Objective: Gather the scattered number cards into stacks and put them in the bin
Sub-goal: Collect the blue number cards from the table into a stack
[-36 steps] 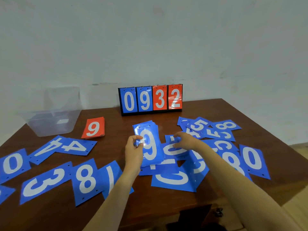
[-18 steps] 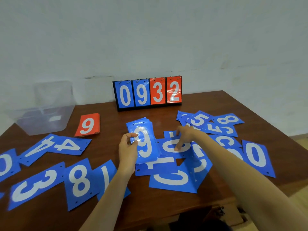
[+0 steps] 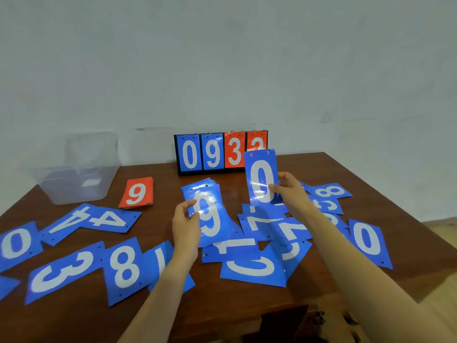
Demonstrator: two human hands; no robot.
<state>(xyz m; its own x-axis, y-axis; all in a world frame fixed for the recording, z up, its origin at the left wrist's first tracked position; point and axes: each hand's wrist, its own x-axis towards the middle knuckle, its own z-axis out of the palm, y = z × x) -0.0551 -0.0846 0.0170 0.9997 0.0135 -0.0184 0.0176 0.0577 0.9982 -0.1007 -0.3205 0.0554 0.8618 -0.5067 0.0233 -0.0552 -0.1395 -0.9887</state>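
My left hand [image 3: 186,227] grips a stack of blue number cards [image 3: 209,214] with a 9 on top, held just above the table's middle. My right hand [image 3: 290,191] holds a single blue 0 card [image 3: 262,178] upright, lifted off the pile and to the right of the stack. Several blue cards lie scattered: a 7 [image 3: 259,222], a 0 [image 3: 252,268], a 0 at the right [image 3: 369,241], an 8 [image 3: 123,268], a 3 [image 3: 63,274], two 4s [image 3: 108,220]. A clear plastic bin [image 3: 79,174] stands at the back left.
A stack of red cards with a 9 on top [image 3: 136,193] lies near the bin. A black flip scoreboard [image 3: 210,153] reading 0932 stands at the table's back edge. The brown table [image 3: 346,164] ends at the right; a pale wall is behind.
My right hand has picked a blue 0 card off the pile and raised it upright. My left hand kept the 9-topped stack in about the same spot.
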